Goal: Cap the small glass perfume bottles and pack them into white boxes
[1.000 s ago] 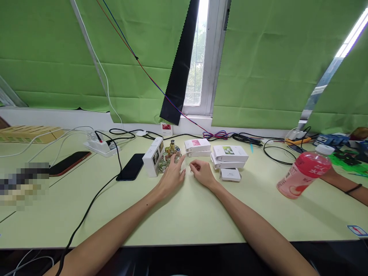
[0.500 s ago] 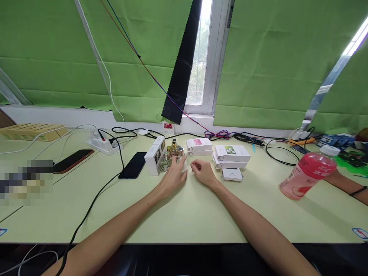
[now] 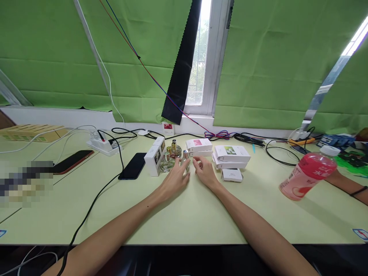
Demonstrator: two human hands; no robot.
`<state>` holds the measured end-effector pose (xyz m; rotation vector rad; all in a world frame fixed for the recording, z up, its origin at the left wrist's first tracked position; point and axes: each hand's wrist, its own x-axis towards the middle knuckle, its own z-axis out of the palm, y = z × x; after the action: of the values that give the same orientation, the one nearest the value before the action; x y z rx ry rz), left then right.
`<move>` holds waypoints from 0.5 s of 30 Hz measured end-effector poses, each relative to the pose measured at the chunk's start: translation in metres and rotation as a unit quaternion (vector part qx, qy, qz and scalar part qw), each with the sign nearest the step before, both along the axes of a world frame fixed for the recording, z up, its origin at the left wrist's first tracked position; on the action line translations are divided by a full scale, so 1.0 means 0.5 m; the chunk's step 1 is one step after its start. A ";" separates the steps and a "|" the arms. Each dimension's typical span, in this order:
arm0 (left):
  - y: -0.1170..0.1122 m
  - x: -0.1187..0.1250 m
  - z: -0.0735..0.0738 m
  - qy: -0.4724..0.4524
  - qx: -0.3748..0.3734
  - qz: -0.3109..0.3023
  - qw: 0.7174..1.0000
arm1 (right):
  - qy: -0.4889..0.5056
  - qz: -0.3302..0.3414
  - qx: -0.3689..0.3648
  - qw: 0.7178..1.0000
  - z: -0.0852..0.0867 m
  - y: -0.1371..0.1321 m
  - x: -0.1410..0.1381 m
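My left hand (image 3: pixel 176 177) rests low over the table with its fingers stretched and apart. Its fingertips are right by a clear perfume bottle with a silver cap (image 3: pixel 185 155) and partly cover its lower body; whether they press on it I cannot tell. Just across from it, my right hand (image 3: pixel 204 171) has loosely bent fingers with nothing between them, close to the bottle's right side. Behind my left hand stand more glass perfume bottles (image 3: pixel 166 165), one with a gold cap (image 3: pixel 174 144). A white box with a dark picture (image 3: pixel 155 157) stands upright left of them.
White flat boxes (image 3: pixel 231 154) are stacked right of my right hand, a small box (image 3: pixel 232 175) before them and others (image 3: pixel 199 145) behind. A black phone (image 3: pixel 132 166), a power strip (image 3: pixel 105 146), cables and a pink drink bottle (image 3: pixel 309 174) surround the area. Another person's arm (image 3: pixel 342 184) is at right.
The silver-capped bottle stands slightly farther right, away from the other bottles. My left hand has shifted slightly right and nearer me. My right hand's fingers have uncurled somewhat.
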<state>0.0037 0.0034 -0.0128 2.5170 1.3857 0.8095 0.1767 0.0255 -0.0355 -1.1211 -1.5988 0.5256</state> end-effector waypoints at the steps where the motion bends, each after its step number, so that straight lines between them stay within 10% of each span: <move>1: -0.002 0.001 0.000 0.001 0.001 -0.005 1.000 | 0.005 -0.007 0.008 1.000 0.000 0.000 0.000; 15: -0.010 0.007 0.009 -0.078 -0.039 -0.094 0.992 | 0.021 -0.011 0.016 1.000 0.015 -0.014 -0.004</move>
<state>0.0074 -0.0016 -0.0083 2.4209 1.0910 0.8747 0.1745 0.0186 -0.0280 -1.0949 -1.5524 0.5038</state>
